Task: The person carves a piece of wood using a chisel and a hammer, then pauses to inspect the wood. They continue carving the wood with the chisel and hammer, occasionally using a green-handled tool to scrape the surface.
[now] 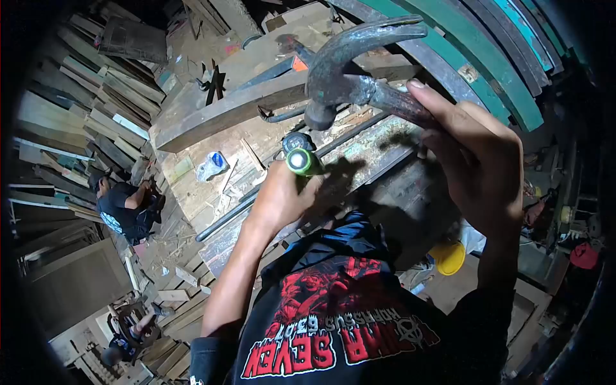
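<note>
My right hand (478, 151) is raised and wrapped around the handle of a claw hammer (340, 86). The worn metal head is up, with its claw pointing right and its round face downward. Below it, my left hand (285, 196) is closed on an upright green-handled chisel (301, 162). I see the pale butt end of that handle; the blade is hidden. Just beyond my left fingers is a dark round object (298, 141) that I cannot make out. The hammer face hangs above the chisel, apart from it.
A long wooden beam (224, 114) and a dark metal bar (224, 219) lie across the workbench (186, 208), among shavings and a plastic packet (213, 167). Green boards (507, 83) stand at upper right. Two people (125, 202) sit at left near stacked planks. A yellow round object (448, 258) is at right.
</note>
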`<state>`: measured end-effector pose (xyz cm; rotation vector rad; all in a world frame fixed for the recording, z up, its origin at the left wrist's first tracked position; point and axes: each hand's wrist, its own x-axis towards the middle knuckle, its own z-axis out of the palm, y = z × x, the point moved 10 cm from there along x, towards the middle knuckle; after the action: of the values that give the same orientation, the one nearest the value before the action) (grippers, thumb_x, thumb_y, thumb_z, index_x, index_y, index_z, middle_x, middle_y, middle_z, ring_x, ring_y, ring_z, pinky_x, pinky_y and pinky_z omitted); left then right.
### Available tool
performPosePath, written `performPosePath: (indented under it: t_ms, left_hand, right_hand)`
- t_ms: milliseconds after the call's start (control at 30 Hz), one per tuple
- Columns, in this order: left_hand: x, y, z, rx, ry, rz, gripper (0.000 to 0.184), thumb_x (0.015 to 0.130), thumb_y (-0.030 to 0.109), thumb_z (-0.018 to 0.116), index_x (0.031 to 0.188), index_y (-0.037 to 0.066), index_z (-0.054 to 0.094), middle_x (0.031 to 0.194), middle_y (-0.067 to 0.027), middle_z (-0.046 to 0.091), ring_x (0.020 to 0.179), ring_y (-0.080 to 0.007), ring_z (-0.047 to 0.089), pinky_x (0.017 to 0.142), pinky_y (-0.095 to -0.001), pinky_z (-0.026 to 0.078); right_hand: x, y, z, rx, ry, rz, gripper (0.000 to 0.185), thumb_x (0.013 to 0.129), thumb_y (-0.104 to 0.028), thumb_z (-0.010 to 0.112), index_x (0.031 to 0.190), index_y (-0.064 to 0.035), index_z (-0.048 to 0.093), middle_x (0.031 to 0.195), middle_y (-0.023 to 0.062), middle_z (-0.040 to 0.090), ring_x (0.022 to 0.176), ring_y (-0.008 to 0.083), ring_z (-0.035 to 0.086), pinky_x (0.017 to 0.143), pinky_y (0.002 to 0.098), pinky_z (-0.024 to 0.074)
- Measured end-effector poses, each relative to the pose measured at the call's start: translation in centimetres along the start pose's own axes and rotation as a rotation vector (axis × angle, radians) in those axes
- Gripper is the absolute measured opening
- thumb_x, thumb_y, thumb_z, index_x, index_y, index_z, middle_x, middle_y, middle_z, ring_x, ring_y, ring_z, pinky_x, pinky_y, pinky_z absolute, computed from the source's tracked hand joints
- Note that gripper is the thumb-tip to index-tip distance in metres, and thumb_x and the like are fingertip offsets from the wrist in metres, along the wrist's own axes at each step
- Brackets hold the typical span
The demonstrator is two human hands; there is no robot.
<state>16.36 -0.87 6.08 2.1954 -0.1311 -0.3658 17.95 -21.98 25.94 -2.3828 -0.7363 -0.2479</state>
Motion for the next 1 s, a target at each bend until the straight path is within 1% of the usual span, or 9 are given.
performPosePath:
  t_ms: [100, 167, 300, 333, 400, 500, 633, 667, 1000]
  left_hand:
    - [-0.5, -0.8, -1.1, -0.092, 0.103, -0.043, 0.034, 0.101, 0.022, 0.073, 0.125, -0.002, 0.069, 0.115, -0.0178, 0.074, 0.107, -0.0236, 0.07, 0.099, -0.0383, 0.053]
    - [-1.5, -2.0, -1.8, -0.211, 0.233, -0.084, 0.028, 0.1, 0.019, 0.073, 0.119, -0.002, 0.07, 0.103, -0.0187, 0.075, 0.099, -0.027, 0.072, 0.092, -0.0404, 0.055]
    - [-4.7, -6.3, -1.5, -0.36, 0.355, -0.073, 0.033, 0.108, 0.023, 0.063, 0.133, 0.001, 0.061, 0.115, -0.0075, 0.063, 0.108, -0.0153, 0.058, 0.096, -0.0342, 0.05]
    - [-5.6, -6.9, -1.1, -0.331, 0.364, -0.106, 0.034, 0.109, 0.023, 0.061, 0.135, 0.001, 0.059, 0.11, -0.0038, 0.061, 0.098, -0.012, 0.055, 0.087, -0.0303, 0.048]
    - [-7.4, -7.4, -0.2, -0.359, 0.391, -0.172, 0.032, 0.111, 0.024, 0.056, 0.136, 0.004, 0.057, 0.099, 0.0024, 0.051, 0.082, -0.0063, 0.044, 0.072, -0.0237, 0.039]
    - [-9.1, -7.2, 1.0, -0.507, 0.491, -0.376, 0.03, 0.111, 0.023, 0.056, 0.137, 0.007, 0.058, 0.093, 0.004, 0.052, 0.079, -0.0052, 0.045, 0.069, -0.024, 0.038]
    - [-10.6, -8.6, 1.9, -0.397, 0.6, -0.362, 0.032, 0.111, 0.024, 0.056, 0.137, 0.004, 0.058, 0.115, -0.0048, 0.059, 0.09, -0.0104, 0.054, 0.083, -0.0293, 0.047]
    - [-11.1, -9.0, 2.3, -0.416, 0.626, -0.374, 0.033, 0.111, 0.024, 0.056, 0.137, 0.004, 0.057, 0.115, -0.0051, 0.059, 0.089, -0.0102, 0.054, 0.082, -0.0294, 0.047]
    - [-13.4, -8.2, 4.6, -0.619, 0.893, -0.371, 0.036, 0.111, 0.026, 0.056, 0.141, 0.005, 0.054, 0.102, -0.0032, 0.059, 0.084, -0.0103, 0.054, 0.078, -0.0281, 0.045]
  right_hand:
    - [-0.1, 2.1, 0.5, -0.031, 0.016, 0.054, 0.038, 0.098, -0.01, 0.067, 0.135, -0.0019, 0.069, 0.087, 0.0149, 0.069, 0.072, 0.0193, 0.062, 0.07, 0.0335, 0.0502]
    - [-0.5, 4.4, 2.2, 0.027, 0.119, 0.014, 0.037, 0.099, -0.014, 0.066, 0.134, -0.0027, 0.069, 0.093, 0.0182, 0.073, 0.08, 0.0235, 0.071, 0.076, 0.0352, 0.0541]
    - [-2.0, 11.0, 8.0, 0.005, 0.011, 0.315, 0.032, 0.102, -0.025, 0.065, 0.128, -0.008, 0.071, 0.104, 0.0208, 0.075, 0.096, 0.0349, 0.074, 0.083, 0.0403, 0.0568]
    - [-2.5, 12.6, 9.7, 0.015, -0.036, 0.392, 0.031, 0.103, -0.028, 0.064, 0.127, -0.0097, 0.072, 0.104, 0.0211, 0.075, 0.096, 0.0378, 0.074, 0.083, 0.0423, 0.0571]
    - [-4.1, 14.4, 12.4, 0.134, -0.081, 0.465, 0.031, 0.103, -0.028, 0.065, 0.126, -0.0085, 0.071, 0.105, 0.0216, 0.075, 0.098, 0.0382, 0.074, 0.084, 0.0427, 0.057]
    - [-6.7, 16.5, 16.2, 0.222, -0.129, 0.5, 0.032, 0.101, -0.029, 0.068, 0.125, -0.0074, 0.07, 0.104, 0.0208, 0.075, 0.098, 0.0379, 0.073, 0.083, 0.0424, 0.0573]
    - [-7.9, 18.3, 18.9, 0.219, -0.071, 0.407, 0.031, 0.098, -0.027, 0.073, 0.122, -0.007, 0.071, 0.101, 0.0178, 0.075, 0.095, 0.0369, 0.074, 0.082, 0.0426, 0.0577]
    - [-7.7, 17.5, 18.3, 0.187, 0.029, 0.253, 0.03, 0.097, -0.026, 0.075, 0.12, -0.0075, 0.071, 0.103, 0.0167, 0.076, 0.094, 0.036, 0.074, 0.082, 0.0429, 0.0577]
    - [-5.5, 22.9, 24.1, 0.155, -0.395, 0.443, 0.033, 0.102, -0.027, 0.066, 0.123, -0.0025, 0.069, 0.106, 0.0218, 0.074, 0.1, 0.0373, 0.073, 0.085, 0.0421, 0.0562]
